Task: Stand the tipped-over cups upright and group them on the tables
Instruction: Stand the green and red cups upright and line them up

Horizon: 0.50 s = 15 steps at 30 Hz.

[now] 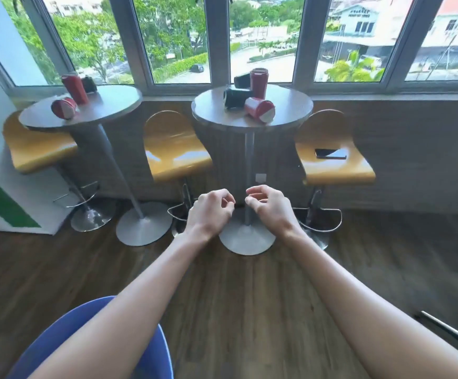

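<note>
Two round grey tables stand by the window. On the right table (288, 116) a red cup (258, 109) and a black cup (236, 97) lie on their sides, a tall red cup (259, 82) stands upright, and another black cup (242, 80) lies behind it. The left table (113, 101) carries a tipped red cup (63, 108), an upright red cup (74, 88) and a black cup (89, 84) at the back. My left hand (211, 210) and my right hand (269, 205) hang side by side well short of the tables, fingers loosely curled, holding nothing.
Three yellow bar stools (177, 157) stand around the tables; the right stool (334, 165) has a dark phone (330, 153) on its seat. A blue chair (55, 343) is at the bottom left, a white and green panel (1, 203) on the left. The floor is dark wood.
</note>
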Tool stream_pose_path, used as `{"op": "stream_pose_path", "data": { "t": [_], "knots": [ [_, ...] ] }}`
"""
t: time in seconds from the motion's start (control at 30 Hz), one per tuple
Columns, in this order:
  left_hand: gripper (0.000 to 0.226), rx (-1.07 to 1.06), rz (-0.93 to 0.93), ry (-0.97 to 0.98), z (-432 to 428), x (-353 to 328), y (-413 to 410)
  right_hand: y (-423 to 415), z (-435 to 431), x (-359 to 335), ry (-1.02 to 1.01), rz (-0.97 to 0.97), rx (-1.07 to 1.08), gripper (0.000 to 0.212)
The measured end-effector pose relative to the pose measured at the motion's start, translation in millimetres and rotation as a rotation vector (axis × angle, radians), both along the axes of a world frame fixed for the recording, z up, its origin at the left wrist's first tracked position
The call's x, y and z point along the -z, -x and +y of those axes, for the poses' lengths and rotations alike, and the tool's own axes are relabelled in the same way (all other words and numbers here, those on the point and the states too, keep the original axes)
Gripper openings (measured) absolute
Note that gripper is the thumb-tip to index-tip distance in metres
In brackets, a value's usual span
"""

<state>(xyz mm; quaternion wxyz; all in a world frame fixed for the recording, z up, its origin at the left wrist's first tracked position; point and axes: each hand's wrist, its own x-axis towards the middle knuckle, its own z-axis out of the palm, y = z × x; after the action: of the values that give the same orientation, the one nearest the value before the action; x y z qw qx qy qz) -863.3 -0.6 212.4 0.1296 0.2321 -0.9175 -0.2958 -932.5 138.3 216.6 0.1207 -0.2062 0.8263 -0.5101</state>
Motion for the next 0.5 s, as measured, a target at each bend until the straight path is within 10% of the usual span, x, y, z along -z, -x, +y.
{"op": "stream_pose_path", "data": {
  "t": [0.5],
  "knots": [
    [0.016, 0.066, 0.217, -0.098, -162.2, -57.1, 302.5, 300.1, -127.8, -60.0, 0.001, 0.254, 0.165, 0.03]
  ]
}}
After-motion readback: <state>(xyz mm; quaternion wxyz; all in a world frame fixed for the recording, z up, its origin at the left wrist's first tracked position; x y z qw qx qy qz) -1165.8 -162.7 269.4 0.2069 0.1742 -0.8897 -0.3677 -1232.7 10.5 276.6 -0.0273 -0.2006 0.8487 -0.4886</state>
